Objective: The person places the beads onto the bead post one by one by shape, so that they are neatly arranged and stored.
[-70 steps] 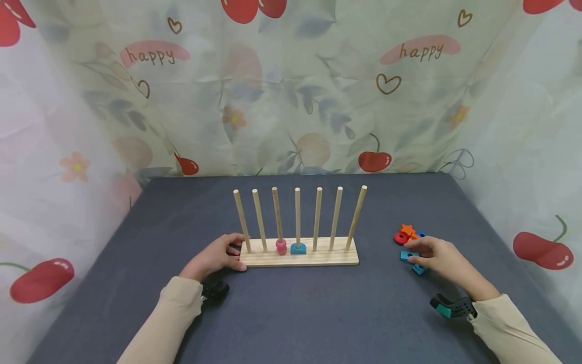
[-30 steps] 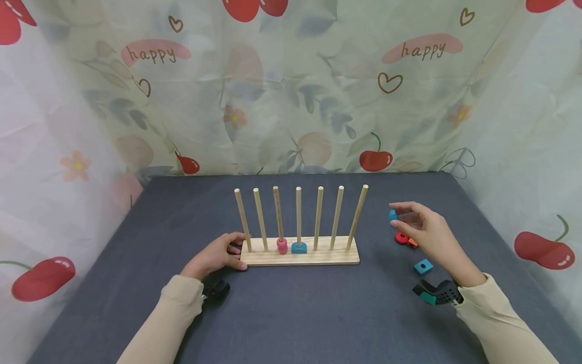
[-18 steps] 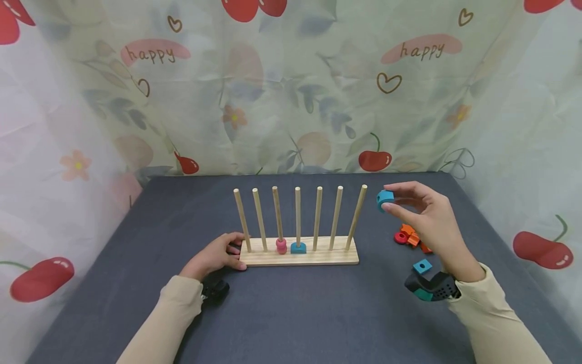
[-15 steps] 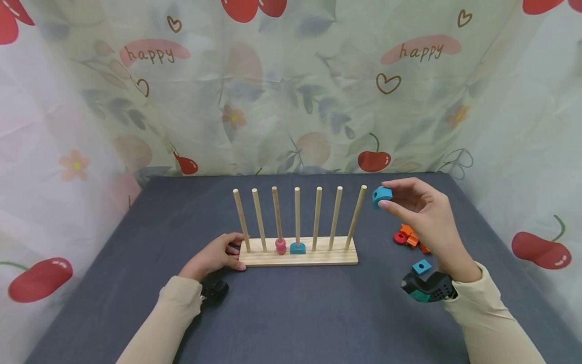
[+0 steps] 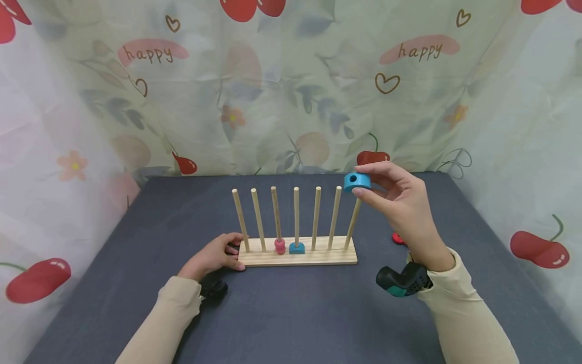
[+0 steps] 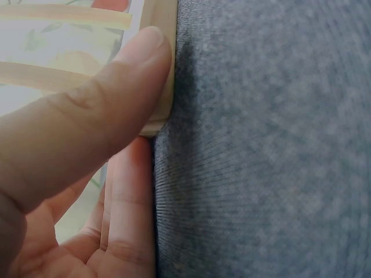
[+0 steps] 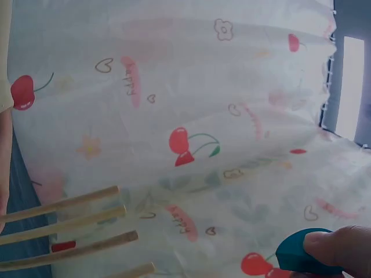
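A wooden peg board (image 5: 327,259) with several upright pegs stands on the dark table. My left hand (image 5: 215,255) grips its left end; in the left wrist view the thumb (image 6: 136,69) lies on the board's edge. Between thumb and fingertips, my right hand (image 5: 400,197) pinches a blue half-round block (image 5: 358,182) with a hole through it. The block overlaps the top of the rightmost peg (image 5: 352,222) in the head view. A pink bead-like piece (image 5: 279,246) sits on the third peg from the left, and another blue half-round block (image 5: 297,248) on the middle peg.
A red ring (image 5: 397,238) lies on the table right of the board, partly hidden by the right hand and wrist. A patterned curtain (image 5: 273,101) encloses the back and sides. Each wrist wears a black camera strap (image 5: 404,279).
The right hand picked the blue block up from the pieces at the right, raised it and carried it left to the rightmost peg's top. The left hand stays on the board.
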Demonstrator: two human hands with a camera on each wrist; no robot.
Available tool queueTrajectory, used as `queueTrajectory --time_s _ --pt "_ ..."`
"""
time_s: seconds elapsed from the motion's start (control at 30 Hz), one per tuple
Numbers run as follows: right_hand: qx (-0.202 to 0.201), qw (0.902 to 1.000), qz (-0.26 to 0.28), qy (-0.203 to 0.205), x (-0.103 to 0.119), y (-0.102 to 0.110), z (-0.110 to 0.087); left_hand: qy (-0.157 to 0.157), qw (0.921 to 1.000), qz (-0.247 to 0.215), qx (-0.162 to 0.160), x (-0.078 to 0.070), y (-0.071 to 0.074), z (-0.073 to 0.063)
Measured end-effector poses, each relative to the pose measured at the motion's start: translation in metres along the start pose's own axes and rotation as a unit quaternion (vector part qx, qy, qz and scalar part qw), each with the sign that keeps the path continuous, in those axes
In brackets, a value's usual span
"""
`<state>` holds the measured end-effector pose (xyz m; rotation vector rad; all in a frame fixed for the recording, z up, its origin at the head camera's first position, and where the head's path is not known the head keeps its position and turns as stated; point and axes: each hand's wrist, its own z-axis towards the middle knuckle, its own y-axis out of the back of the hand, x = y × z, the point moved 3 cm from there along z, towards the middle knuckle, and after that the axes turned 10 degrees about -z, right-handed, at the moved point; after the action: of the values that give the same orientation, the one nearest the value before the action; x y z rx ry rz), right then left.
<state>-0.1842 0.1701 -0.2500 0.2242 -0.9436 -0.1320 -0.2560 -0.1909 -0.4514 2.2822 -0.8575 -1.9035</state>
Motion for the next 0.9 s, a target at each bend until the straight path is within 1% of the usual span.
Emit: queueTrajectory --time_s 0.13,0.37,0.63,0.9 --pt "0.008 0.9997 0.017 0.018 0.003 -0.012 0.009 0.002 1.0000 0.005 0.000 0.000 0.000 0.000" --pt "0.027 0.9994 0.012 0.019 -0.001 -0.036 0.023 0.002 1.0000 0.006 0.000 0.001 0.000 0.000" --pt "0.046 0.9988 -0.018 0.003 -0.019 -0.064 0.028 -0.002 1.0000 0.008 0.002 0.001 0.001 0.001" --pt "0.052 0.9965 -0.064 0.015 -0.037 -0.082 0.026 -0.002 1.0000 0.002 0.003 0.001 0.001 0.001"
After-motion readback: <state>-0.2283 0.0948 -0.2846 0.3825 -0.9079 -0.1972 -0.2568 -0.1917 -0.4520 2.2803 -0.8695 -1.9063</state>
